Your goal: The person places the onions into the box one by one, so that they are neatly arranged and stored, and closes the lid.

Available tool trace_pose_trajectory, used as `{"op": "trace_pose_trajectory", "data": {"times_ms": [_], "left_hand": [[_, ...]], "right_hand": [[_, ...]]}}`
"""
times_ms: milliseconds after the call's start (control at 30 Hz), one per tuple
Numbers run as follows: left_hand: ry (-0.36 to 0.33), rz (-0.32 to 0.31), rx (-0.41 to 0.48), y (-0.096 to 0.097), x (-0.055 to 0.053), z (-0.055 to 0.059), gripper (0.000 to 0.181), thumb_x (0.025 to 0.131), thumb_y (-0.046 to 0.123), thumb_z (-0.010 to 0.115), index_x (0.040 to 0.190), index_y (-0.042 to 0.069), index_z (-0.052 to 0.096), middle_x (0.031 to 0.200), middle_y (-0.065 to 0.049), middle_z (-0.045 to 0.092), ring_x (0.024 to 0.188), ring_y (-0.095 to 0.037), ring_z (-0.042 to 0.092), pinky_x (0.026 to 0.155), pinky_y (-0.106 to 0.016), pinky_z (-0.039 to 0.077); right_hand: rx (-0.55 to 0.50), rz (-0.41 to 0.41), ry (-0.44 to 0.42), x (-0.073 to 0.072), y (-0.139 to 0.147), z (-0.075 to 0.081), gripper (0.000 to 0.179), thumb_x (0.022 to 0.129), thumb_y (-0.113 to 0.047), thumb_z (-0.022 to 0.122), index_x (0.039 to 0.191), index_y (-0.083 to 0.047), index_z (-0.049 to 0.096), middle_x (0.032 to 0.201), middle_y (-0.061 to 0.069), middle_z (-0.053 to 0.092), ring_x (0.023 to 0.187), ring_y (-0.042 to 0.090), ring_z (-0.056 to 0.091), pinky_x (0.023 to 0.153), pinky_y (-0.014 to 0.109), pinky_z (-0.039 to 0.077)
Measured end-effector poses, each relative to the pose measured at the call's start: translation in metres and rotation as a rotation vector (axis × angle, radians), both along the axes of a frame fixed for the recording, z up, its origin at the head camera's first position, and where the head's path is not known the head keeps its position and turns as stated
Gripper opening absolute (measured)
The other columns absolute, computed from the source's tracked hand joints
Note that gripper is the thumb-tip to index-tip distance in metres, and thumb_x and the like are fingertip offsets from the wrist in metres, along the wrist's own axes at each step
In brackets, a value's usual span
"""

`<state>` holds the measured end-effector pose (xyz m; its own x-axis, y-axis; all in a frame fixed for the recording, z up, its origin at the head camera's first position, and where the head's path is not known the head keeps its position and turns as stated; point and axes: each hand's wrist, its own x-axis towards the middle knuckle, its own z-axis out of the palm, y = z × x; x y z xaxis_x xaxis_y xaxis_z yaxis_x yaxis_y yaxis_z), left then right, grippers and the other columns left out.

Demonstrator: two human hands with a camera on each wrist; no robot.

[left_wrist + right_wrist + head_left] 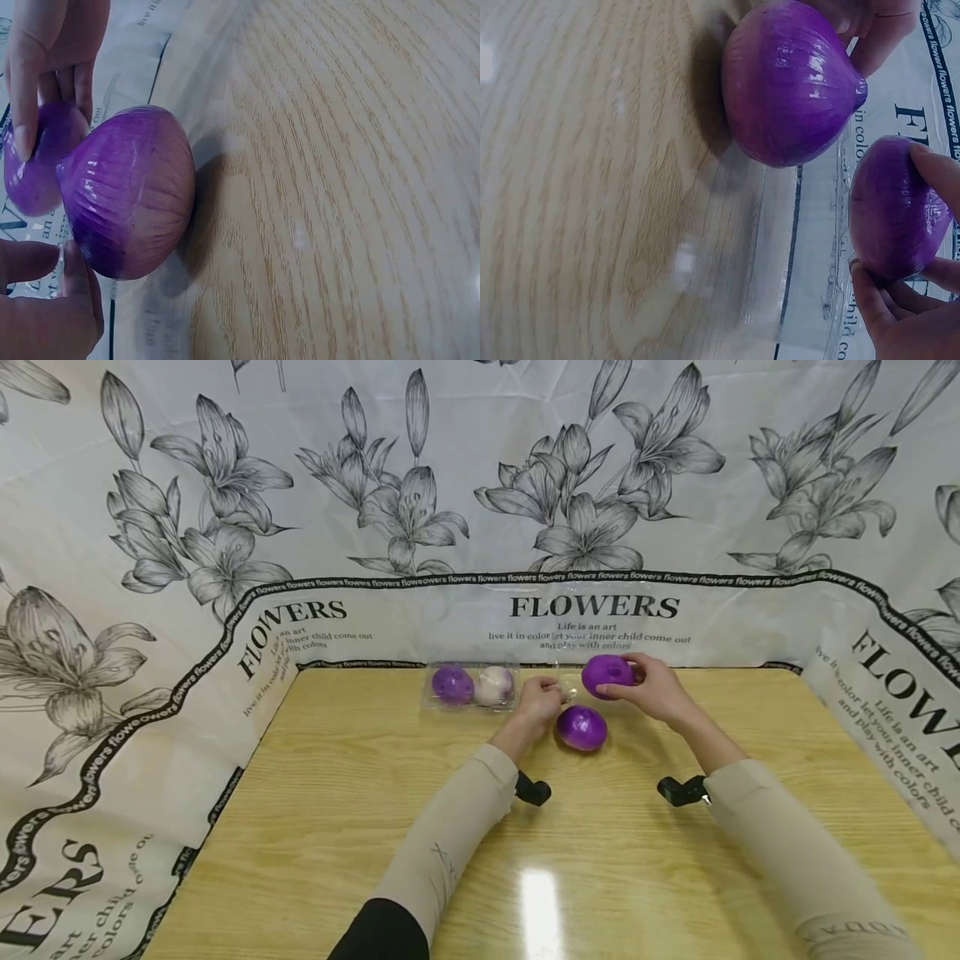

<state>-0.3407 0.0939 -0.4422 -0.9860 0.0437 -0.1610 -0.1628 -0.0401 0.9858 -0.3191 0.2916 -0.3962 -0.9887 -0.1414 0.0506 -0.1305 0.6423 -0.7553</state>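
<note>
Gripping a glossy, squat purple onion (604,675), the right hand (657,690) has fingers clamped round it near the table's far edge. Left hand (540,702) pinches thin clear plastic (569,691). Second onion (582,728), ribbed, pointed tip, sits just nearer. Clear box (468,706) left, two bulbs inside. Shiny wood-grain table (337,827); white flower-print cloth (420,618) behind.

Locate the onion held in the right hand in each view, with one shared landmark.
Head: held onion, right of centre, near mid-height.
Left wrist: held onion, at left, just above mid-height.
Right wrist: held onion, at right, just below mid-height.
Shared landmark: the loose purple onion on the table.
</note>
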Motion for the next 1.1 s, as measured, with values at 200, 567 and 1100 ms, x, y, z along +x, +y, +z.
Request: {"op": "trace_pose_trajectory", "data": {"times_ms": [200, 567, 1100], "left_hand": [[0.012, 0.005, -0.014, 0.001, 0.0, 0.0, 0.041, 0.092, -0.013, 0.057, 0.133, -0.014, 0.054, 0.121, -0.028, 0.063, 0.092, -0.02, 0.06, 0.09, -0.032, 0.06], [0.016, -0.019, 0.043, 0.0, -0.009, -0.01, 0.037, 0.09, -0.012, 0.06, 0.127, -0.013, 0.056, 0.104, -0.016, 0.064, 0.093, -0.023, 0.065, 0.087, -0.031, 0.061], [0.001, 0.007, 0.031, 0.001, 0.001, 0.0, 0.041, 0.089, -0.017, 0.059, 0.129, -0.012, 0.055, 0.11, -0.02, 0.064, 0.091, -0.02, 0.061, 0.094, -0.038, 0.059]], "right_hand": [[0.014, 0.006, -0.006, -0.011, -0.008, -0.006, 0.085, 0.091, -0.036, 0.079, 0.151, 0.008, 0.037, 0.134, 0.036, 0.056, 0.122, 0.048, 0.058, 0.106, 0.058, 0.05], [0.08, 0.023, 0.01, -0.025, -0.017, -0.014, 0.087, 0.091, -0.037, 0.079, 0.15, 0.01, 0.037, 0.135, 0.036, 0.055, 0.123, 0.048, 0.057, 0.106, 0.058, 0.049], [0.208, 0.064, 0.047, -0.042, -0.022, -0.021, 0.077, 0.091, -0.036, 0.078, 0.14, 0.013, 0.047, 0.13, 0.035, 0.058, 0.117, 0.047, 0.058, 0.104, 0.06, 0.049]]}}
